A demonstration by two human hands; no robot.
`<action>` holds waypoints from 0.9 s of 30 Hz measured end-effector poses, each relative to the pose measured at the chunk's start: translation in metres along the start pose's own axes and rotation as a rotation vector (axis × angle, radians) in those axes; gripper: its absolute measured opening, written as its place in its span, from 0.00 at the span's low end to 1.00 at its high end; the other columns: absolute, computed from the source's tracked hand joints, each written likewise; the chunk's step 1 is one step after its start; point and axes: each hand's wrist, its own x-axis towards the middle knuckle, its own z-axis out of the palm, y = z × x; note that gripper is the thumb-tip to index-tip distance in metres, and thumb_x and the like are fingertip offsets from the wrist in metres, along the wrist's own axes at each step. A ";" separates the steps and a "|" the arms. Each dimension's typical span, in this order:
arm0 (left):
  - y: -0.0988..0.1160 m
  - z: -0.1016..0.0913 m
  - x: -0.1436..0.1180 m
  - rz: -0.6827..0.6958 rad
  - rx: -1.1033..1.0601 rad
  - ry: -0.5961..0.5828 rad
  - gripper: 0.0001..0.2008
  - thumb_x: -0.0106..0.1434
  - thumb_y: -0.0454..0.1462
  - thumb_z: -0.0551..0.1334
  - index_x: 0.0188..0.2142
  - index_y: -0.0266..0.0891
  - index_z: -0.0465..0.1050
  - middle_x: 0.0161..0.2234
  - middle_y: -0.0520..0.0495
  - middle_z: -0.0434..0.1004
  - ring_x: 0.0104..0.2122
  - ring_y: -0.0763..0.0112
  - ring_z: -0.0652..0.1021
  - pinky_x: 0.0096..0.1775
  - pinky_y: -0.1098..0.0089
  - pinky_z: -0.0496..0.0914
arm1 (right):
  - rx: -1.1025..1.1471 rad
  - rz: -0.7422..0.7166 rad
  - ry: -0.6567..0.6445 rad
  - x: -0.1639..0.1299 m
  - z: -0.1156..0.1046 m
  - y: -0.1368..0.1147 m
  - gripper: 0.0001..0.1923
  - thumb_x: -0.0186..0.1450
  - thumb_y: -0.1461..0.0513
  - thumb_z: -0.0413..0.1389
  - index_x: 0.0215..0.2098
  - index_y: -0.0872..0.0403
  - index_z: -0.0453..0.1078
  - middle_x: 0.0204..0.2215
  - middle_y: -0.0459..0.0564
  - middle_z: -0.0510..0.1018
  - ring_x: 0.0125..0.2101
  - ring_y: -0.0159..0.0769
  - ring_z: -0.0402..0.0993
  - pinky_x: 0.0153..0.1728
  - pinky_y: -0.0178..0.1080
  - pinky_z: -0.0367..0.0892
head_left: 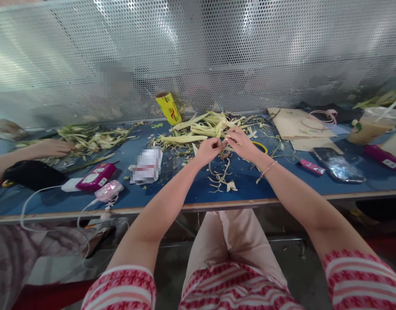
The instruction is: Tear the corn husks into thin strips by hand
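Two bare hands close together, in front of the yellow roll (168, 107) and a little to its right, raised just above the blue table (282, 185). Left hand (210, 150) with fingertips pressed together on one end of a thin pale strip (224, 145); right hand (241, 142) pinching the other end, knuckles up, a thin bracelet at the wrist. Strip short between the two pinches, with loose fibres hanging from it toward a small litter of curled scraps (223, 183) on the table below.

Just right of the yellow roll and behind the hands, a pile of husks (201, 129), pale green, long pieces lying sideways. Far left of the roll, a second heap of husks (91, 137) with a co-worker's hand (52, 147) resting on it. Left of the roll and nearer the table edge, a magenta power bank (96, 176). Well to the right of the roll, a dark phone (338, 167) lying flat and an iced drink cup (372, 125).

Step in hand, by the look of it: drawing the strip apart or stripping it down, mid-pull. Next move, as a judgement: firm hold at both ends and a steady, even pull, since so thin and fibrous as to tear short or slip.
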 end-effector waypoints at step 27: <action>-0.002 0.000 0.002 -0.015 0.077 -0.048 0.17 0.62 0.42 0.57 0.19 0.39 0.60 0.16 0.56 0.61 0.19 0.77 0.62 0.26 0.71 0.55 | 0.006 -0.183 0.060 0.000 0.010 0.014 0.17 0.64 0.68 0.48 0.41 0.52 0.78 0.43 0.53 0.80 0.45 0.39 0.76 0.49 0.47 0.70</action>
